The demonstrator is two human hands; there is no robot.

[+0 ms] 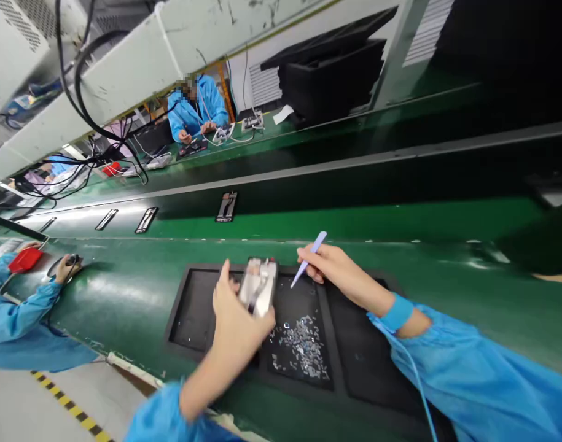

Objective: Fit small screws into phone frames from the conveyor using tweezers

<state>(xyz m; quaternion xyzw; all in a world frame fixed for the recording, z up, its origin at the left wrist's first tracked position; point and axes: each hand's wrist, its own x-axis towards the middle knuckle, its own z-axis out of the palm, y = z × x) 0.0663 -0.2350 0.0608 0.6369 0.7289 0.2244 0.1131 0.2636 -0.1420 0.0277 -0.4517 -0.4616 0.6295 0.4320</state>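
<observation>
My left hand (239, 313) is closed around an opened phone body (260, 283), held tilted above a black compartment tray (257, 368); motion blurs both slightly. In my right hand (329, 267) is a pale purple pointed tool (309, 258), perhaps tweezers or a pry stick, gripped like a pen with its tip down over the tray's middle compartment. Many tiny shiny parts (303, 350) lie scattered in that compartment. A blue strap with a cord circles my right wrist.
Beyond the tray, several opened phones, one of them nearest (226, 207), lie on the green conveyor belt (331, 220). A co-worker's hand (69, 270) is at the left. Another person in blue (200, 107) sits across. Black cables (85, 92) hang at upper left.
</observation>
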